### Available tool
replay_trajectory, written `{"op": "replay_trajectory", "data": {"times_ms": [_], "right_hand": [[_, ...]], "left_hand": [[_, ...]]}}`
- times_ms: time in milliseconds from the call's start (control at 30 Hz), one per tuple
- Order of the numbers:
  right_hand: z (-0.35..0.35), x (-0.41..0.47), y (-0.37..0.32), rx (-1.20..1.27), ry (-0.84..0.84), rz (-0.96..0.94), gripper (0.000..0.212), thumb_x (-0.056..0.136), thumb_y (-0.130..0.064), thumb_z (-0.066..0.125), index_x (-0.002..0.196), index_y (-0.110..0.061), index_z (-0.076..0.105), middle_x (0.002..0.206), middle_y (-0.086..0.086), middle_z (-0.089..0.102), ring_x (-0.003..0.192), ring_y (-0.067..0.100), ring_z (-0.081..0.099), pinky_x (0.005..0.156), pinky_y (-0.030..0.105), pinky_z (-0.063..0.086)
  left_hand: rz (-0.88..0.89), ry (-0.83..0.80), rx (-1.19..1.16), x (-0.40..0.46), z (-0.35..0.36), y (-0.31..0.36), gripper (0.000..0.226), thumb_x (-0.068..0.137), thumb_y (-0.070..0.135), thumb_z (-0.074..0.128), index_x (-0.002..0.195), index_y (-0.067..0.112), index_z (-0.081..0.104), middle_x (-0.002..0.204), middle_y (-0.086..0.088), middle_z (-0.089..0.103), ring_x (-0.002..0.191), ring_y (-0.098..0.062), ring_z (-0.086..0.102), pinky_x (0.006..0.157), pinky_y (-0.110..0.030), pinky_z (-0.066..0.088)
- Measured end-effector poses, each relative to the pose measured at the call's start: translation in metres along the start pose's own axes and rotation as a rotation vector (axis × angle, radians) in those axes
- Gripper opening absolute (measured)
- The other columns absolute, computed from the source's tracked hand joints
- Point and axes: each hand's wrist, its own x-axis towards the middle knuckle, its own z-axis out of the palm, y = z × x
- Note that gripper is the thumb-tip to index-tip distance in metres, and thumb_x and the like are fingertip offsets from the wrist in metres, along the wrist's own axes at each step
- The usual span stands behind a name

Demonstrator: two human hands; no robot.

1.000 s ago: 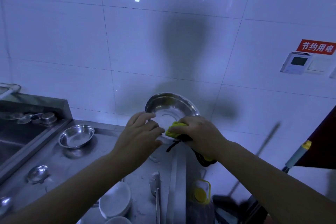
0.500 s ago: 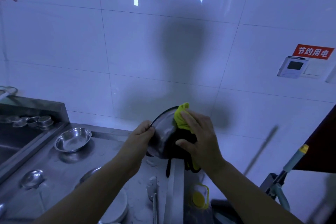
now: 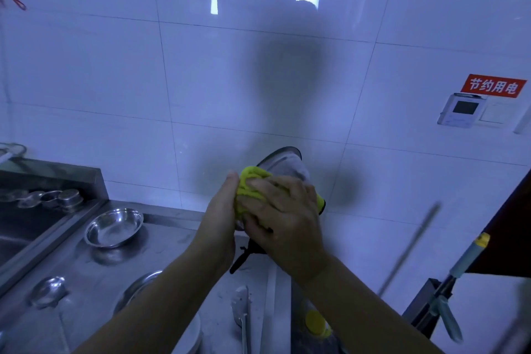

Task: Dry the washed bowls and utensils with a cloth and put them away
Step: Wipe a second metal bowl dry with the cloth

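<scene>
Head view: my left hand (image 3: 219,218) gripped the tilted steel bowl (image 3: 287,165) by its near rim, above the counter's (image 3: 178,241) right edge. My right hand (image 3: 283,218), fingers spread, pressed the yellow cloth (image 3: 251,184) against the bowl. At nine o'clock from my hands a second steel bowl (image 3: 113,227) sat well apart; a spoon (image 3: 48,292) lay at eight o'clock.
</scene>
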Motion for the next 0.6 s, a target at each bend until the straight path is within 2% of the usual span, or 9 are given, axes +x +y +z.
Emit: {"op": "replay_trajectory", "data": {"times_ms": [100,167,267,300,367,433,500,567,600], "right_hand": [[-0.007,0.011,0.017,0.148,0.006,0.227,0.016,0.084,-0.025,0.069,0.098,-0.021,0.075,0.116,-0.008,0.067,0.099,0.020,0.056,0.087,0.036,0.043],[-0.012,0.015,0.029,0.279,-0.021,0.403,0.022,0.083,-0.030,0.065,0.101,-0.022,0.075,0.114,-0.014,0.065,0.097,0.016,0.056,0.090,0.031,0.046],[-0.013,0.008,0.039,0.367,-0.052,0.559,0.029,0.083,-0.036,0.058,0.105,-0.024,0.073,0.116,-0.015,0.063,0.105,0.012,0.056,0.096,0.020,0.041],[-0.012,0.005,0.042,0.418,-0.041,0.642,0.027,0.084,-0.034,0.060,0.107,-0.025,0.072,0.117,-0.013,0.064,0.109,0.010,0.056,0.099,0.022,0.041],[-0.010,-0.002,0.047,0.521,-0.007,0.816,0.023,0.088,-0.023,0.063,0.110,-0.022,0.070,0.119,-0.006,0.066,0.114,0.012,0.057,0.103,0.035,0.043],[-0.009,-0.010,0.047,0.571,0.023,0.929,0.027,0.091,-0.016,0.063,0.117,-0.016,0.066,0.123,-0.001,0.064,0.117,0.014,0.056,0.103,0.043,0.043],[-0.007,-0.020,0.038,0.550,0.056,0.952,0.034,0.090,-0.025,0.059,0.124,-0.025,0.058,0.132,-0.001,0.055,0.123,0.014,0.050,0.106,0.041,0.040],[-0.002,-0.030,0.020,0.505,0.100,0.910,0.040,0.089,-0.035,0.051,0.129,-0.037,0.046,0.143,-0.001,0.042,0.133,0.015,0.038,0.110,0.034,0.034],[0.002,-0.035,0.010,0.486,0.125,0.879,0.042,0.089,-0.039,0.047,0.131,-0.038,0.041,0.147,-0.001,0.035,0.136,0.014,0.032,0.110,0.032,0.030]], "left_hand": [[-0.052,0.064,0.105,0.003,-0.002,-0.002,0.047,0.089,0.044,0.049,0.103,0.001,0.063,0.093,-0.018,0.068,0.077,-0.030,0.066,0.059,-0.030,0.050],[-0.027,0.097,0.085,0.001,-0.007,-0.005,0.031,0.087,0.033,0.056,0.091,0.002,0.056,0.082,-0.018,0.061,0.065,-0.029,0.059,0.055,-0.029,0.045],[-0.007,0.062,-0.046,-0.001,-0.014,-0.010,0.020,0.085,0.025,0.058,0.074,0.012,0.050,0.069,-0.009,0.060,0.062,-0.021,0.058,0.051,-0.022,0.048],[-0.021,0.075,-0.056,-0.001,-0.016,-0.011,0.018,0.088,0.024,0.056,0.075,0.012,0.052,0.073,-0.008,0.062,0.065,-0.019,0.060,0.053,-0.021,0.049],[-0.055,0.093,-0.106,0.003,-0.016,-0.012,0.018,0.092,0.023,0.052,0.090,0.007,0.060,0.089,-0.012,0.067,0.078,-0.021,0.064,0.065,-0.027,0.053],[-0.103,0.087,-0.179,0.007,-0.015,-0.010,0.032,0.096,0.027,0.046,0.110,0.001,0.060,0.105,-0.016,0.068,0.093,-0.024,0.065,0.077,-0.034,0.053],[-0.167,0.069,-0.278,0.009,-0.014,-0.009,0.040,0.098,0.033,0.041,0.118,0.003,0.059,0.109,-0.014,0.069,0.099,-0.024,0.065,0.078,-0.037,0.052],[-0.214,0.046,-0.417,0.014,-0.013,-0.007,0.045,0.099,0.038,0.036,0.122,0.006,0.056,0.115,-0.016,0.066,0.105,-0.028,0.063,0.080,-0.042,0.050],[-0.227,0.029,-0.480,0.016,-0.011,-0.006,0.047,0.099,0.040,0.033,0.124,0.007,0.055,0.119,-0.018,0.064,0.110,-0.030,0.060,0.083,-0.045,0.049]]}}
